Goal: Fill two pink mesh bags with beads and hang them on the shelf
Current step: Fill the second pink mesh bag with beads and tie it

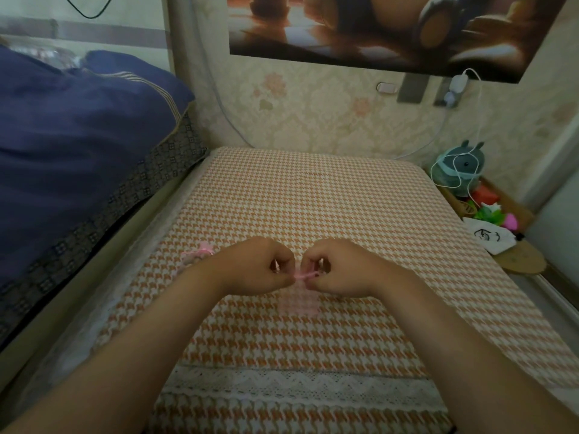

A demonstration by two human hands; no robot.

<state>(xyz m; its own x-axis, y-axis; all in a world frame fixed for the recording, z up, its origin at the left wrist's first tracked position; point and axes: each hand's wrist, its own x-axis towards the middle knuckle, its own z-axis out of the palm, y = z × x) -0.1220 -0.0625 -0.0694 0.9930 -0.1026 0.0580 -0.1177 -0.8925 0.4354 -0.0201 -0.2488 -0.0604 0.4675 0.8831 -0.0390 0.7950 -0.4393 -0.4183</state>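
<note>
A see-through pink mesh bag (299,300) hangs over the orange houndstooth tablecloth (313,208), held up at its top between my two hands. My left hand (257,266) and my right hand (336,266) each pinch the pink ribbon drawstring (305,275) at the bag's mouth, fists close together. A second pink mesh bag (195,256) with a ribbon bow lies on the cloth just left of my left wrist, partly hidden by it. I cannot make out beads inside either bag.
A bed with a dark blue quilt (78,136) runs along the left. At the right, a low wooden shelf (501,220) carries a grey plush toy (462,169), white cable, coloured items and a white cloth. A wall poster (391,29) hangs behind the table.
</note>
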